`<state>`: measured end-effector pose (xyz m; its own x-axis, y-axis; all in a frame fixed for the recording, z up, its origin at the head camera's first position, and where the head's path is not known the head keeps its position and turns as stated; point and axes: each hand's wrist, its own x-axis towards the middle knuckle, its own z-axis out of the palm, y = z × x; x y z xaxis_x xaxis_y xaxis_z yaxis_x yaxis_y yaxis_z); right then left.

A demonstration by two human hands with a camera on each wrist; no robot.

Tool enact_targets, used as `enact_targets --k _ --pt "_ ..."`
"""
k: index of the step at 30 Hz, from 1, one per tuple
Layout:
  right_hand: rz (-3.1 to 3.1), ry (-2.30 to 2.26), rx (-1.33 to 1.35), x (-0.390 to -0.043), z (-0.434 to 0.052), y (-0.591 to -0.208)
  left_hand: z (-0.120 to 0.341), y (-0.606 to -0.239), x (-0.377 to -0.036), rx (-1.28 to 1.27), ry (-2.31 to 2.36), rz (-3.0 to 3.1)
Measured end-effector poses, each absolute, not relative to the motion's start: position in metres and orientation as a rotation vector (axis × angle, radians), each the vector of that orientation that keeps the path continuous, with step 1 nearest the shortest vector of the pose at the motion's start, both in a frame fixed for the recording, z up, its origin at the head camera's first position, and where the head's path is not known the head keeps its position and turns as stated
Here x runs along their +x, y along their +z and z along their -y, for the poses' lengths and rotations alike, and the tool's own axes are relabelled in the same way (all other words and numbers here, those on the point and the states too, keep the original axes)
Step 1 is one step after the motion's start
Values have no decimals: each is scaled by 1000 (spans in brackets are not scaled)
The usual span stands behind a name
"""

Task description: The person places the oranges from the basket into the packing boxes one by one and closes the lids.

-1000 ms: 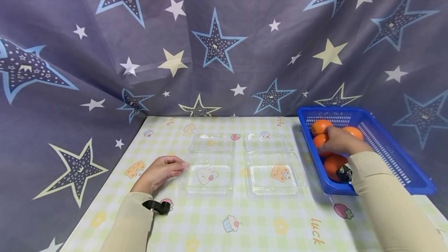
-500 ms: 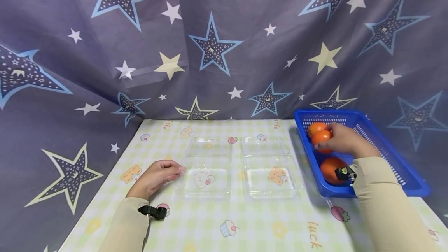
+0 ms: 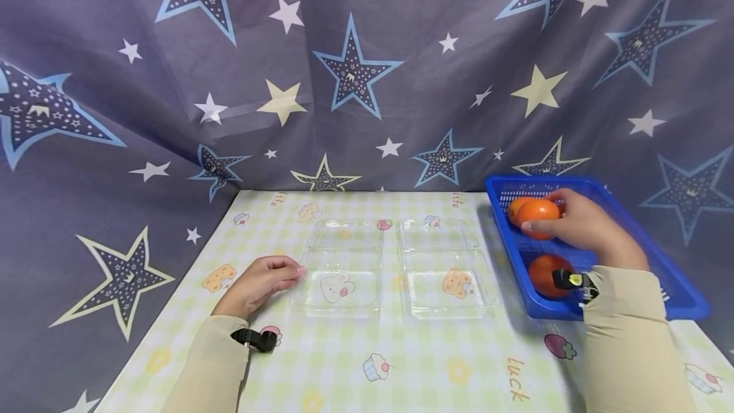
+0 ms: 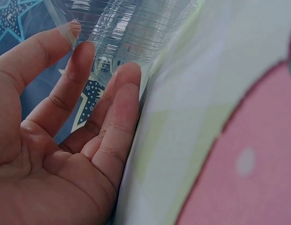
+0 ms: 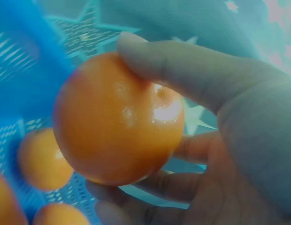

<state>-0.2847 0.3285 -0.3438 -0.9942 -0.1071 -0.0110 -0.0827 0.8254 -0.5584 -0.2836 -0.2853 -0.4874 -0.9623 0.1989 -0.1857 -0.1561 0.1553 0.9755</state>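
My right hand (image 3: pixel 579 225) grips an orange fruit (image 3: pixel 538 212) and holds it lifted above the blue basket (image 3: pixel 642 241); the right wrist view shows thumb and fingers curled round this fruit (image 5: pixel 118 119). More orange fruits lie in the basket, one near the front (image 3: pixel 545 275) and one at the back (image 3: pixel 516 206). My left hand (image 3: pixel 265 280) rests on the table, its fingertips (image 4: pixel 129 77) touching the edge of the left clear plastic tray (image 3: pixel 338 289), fingers relaxed. A second clear tray (image 3: pixel 450 285) lies to its right.
Both trays have open clear lids (image 3: pixel 346 234) folded back. The table has a checked cloth with cartoon prints (image 3: pixel 401 362). A star-patterned curtain (image 3: pixel 355 75) hangs behind and on both sides. The basket stands at the table's right edge.
My right hand has closed on one orange fruit in the basket and raised it up and slightly back. The left hand has stayed at the tray's edge.
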Motion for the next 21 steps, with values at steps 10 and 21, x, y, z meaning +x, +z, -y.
enact_targets --k 10,21 --pt "-3017 -1006 -66 -264 -318 -339 284 -488 -283 21 1866 -2171" --pt "-3084 -1059 -47 -257 -309 -331 285 -489 -283 31 1893 -2169"
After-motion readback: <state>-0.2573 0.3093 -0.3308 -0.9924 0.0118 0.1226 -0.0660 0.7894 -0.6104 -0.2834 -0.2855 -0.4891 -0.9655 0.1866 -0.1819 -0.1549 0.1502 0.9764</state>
